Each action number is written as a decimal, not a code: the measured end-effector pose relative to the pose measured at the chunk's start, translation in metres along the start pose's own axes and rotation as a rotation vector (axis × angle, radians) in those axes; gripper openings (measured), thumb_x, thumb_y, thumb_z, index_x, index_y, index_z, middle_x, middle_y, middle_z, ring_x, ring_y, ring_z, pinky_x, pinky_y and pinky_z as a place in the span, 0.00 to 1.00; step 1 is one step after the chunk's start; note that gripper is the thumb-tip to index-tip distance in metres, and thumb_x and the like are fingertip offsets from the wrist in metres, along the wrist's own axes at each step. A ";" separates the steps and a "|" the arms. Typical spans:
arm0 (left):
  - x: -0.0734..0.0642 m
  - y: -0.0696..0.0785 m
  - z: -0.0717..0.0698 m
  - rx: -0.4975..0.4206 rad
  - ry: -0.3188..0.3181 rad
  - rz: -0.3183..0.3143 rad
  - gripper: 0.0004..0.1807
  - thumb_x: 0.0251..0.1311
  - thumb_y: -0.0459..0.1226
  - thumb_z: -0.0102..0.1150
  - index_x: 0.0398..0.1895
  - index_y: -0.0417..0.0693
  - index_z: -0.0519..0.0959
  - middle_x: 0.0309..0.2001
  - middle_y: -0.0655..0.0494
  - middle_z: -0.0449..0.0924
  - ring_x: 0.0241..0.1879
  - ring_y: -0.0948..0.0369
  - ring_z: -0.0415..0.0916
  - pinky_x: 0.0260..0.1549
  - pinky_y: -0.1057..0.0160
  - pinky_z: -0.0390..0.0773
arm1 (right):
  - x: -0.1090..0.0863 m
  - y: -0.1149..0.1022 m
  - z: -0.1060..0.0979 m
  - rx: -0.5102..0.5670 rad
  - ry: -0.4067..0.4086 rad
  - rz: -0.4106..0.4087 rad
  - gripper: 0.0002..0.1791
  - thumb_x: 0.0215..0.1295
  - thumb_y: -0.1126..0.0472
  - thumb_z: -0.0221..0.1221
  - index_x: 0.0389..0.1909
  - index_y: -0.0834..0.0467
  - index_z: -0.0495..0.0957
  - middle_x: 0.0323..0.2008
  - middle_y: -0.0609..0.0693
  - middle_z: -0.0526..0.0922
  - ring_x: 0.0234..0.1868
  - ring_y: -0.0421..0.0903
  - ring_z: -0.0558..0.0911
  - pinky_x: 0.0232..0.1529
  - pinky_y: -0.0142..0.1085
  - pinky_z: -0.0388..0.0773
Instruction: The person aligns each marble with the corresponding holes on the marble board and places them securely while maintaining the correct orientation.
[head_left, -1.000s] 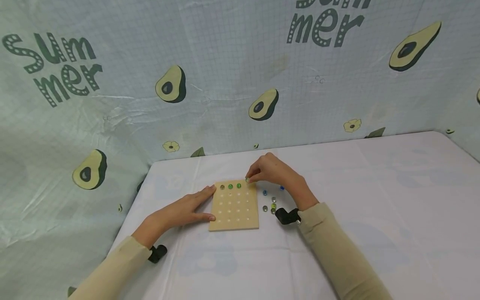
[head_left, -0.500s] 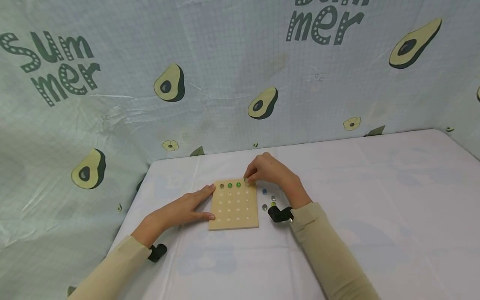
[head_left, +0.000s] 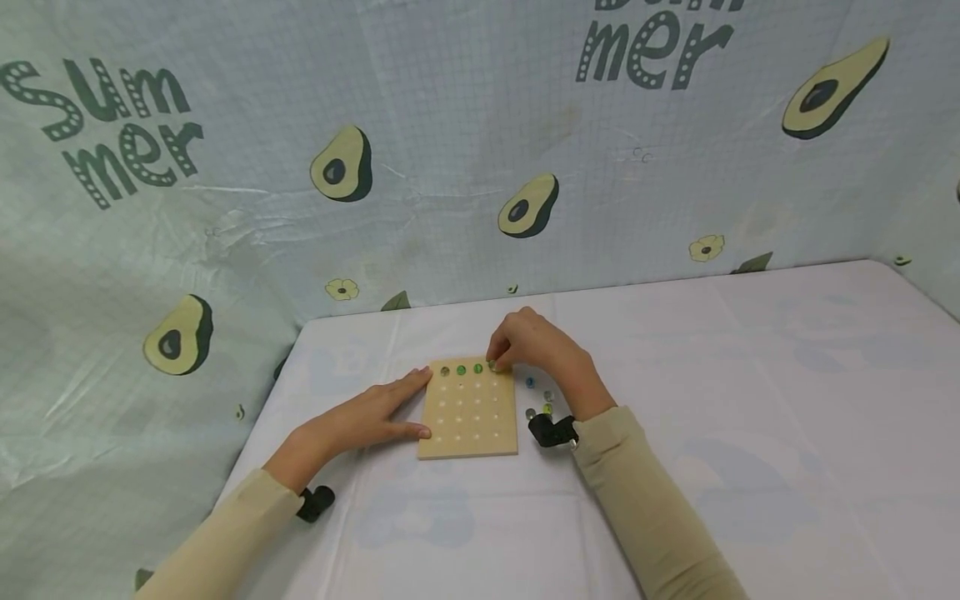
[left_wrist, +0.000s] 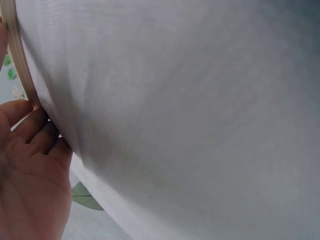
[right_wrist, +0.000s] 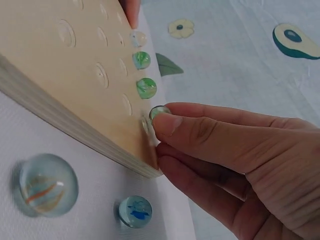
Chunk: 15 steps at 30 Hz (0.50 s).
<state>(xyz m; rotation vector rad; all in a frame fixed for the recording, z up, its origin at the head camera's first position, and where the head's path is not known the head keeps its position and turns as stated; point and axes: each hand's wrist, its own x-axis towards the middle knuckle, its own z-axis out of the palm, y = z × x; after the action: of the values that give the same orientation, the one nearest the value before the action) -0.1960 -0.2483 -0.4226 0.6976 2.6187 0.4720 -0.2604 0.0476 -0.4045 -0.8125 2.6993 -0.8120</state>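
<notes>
While the left hand [head_left: 367, 417] lies against the left edge of the wooden board [head_left: 468, 421], fingers straight, thumb spread apart, the right hand [head_left: 536, 342] has its fingers clamped on a glass marble [right_wrist: 159, 110] at the board's far right corner, next in line after three set marbles [right_wrist: 146, 88]. Whether it touches the wood, cannot tell. Best handling, I'd judge: centre it, let go only once it sits, lift straight up. Loose marbles [right_wrist: 136, 211] lie on the counter [head_left: 480, 533], right of the board.
</notes>
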 end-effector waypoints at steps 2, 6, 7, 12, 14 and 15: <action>0.000 0.000 0.000 0.003 0.002 0.005 0.57 0.60 0.65 0.61 0.84 0.54 0.45 0.81 0.47 0.44 0.80 0.48 0.46 0.74 0.42 0.54 | 0.000 -0.001 0.000 -0.002 -0.004 0.006 0.07 0.59 0.63 0.73 0.39 0.53 0.92 0.35 0.43 0.90 0.35 0.38 0.84 0.42 0.33 0.82; 0.000 0.000 0.000 0.001 0.005 0.012 0.57 0.61 0.65 0.62 0.84 0.53 0.45 0.81 0.47 0.45 0.79 0.48 0.46 0.74 0.42 0.54 | 0.000 -0.001 0.002 -0.008 -0.008 0.007 0.08 0.58 0.64 0.73 0.40 0.53 0.92 0.36 0.43 0.90 0.36 0.38 0.85 0.42 0.33 0.82; 0.000 0.000 0.000 -0.001 0.005 0.013 0.57 0.61 0.65 0.62 0.84 0.53 0.45 0.81 0.47 0.45 0.79 0.48 0.46 0.74 0.42 0.54 | 0.000 -0.001 0.002 -0.010 -0.008 0.007 0.08 0.58 0.64 0.74 0.40 0.53 0.92 0.36 0.44 0.90 0.37 0.38 0.85 0.42 0.33 0.82; -0.001 -0.001 0.000 -0.008 0.003 0.013 0.57 0.60 0.65 0.62 0.84 0.53 0.45 0.81 0.47 0.44 0.80 0.48 0.46 0.74 0.42 0.54 | 0.000 -0.001 0.004 -0.033 -0.016 0.006 0.09 0.58 0.64 0.74 0.40 0.53 0.91 0.37 0.43 0.90 0.38 0.38 0.85 0.43 0.33 0.82; 0.000 -0.001 0.001 -0.006 0.005 0.016 0.57 0.60 0.65 0.62 0.84 0.54 0.45 0.81 0.47 0.44 0.80 0.48 0.46 0.74 0.42 0.54 | -0.001 -0.002 0.004 -0.045 -0.019 0.009 0.09 0.58 0.65 0.73 0.40 0.53 0.91 0.37 0.43 0.90 0.39 0.38 0.85 0.44 0.33 0.82; 0.000 -0.001 0.001 -0.007 0.006 0.018 0.57 0.60 0.65 0.62 0.84 0.54 0.45 0.81 0.47 0.44 0.80 0.48 0.46 0.74 0.42 0.54 | -0.001 -0.003 0.004 -0.051 -0.020 0.009 0.10 0.58 0.65 0.73 0.41 0.53 0.91 0.37 0.43 0.90 0.39 0.38 0.85 0.44 0.33 0.82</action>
<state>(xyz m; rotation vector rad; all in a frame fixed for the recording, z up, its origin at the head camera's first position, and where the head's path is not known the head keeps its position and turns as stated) -0.1960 -0.2493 -0.4239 0.7188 2.6174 0.4886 -0.2568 0.0446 -0.4067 -0.8141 2.7142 -0.7315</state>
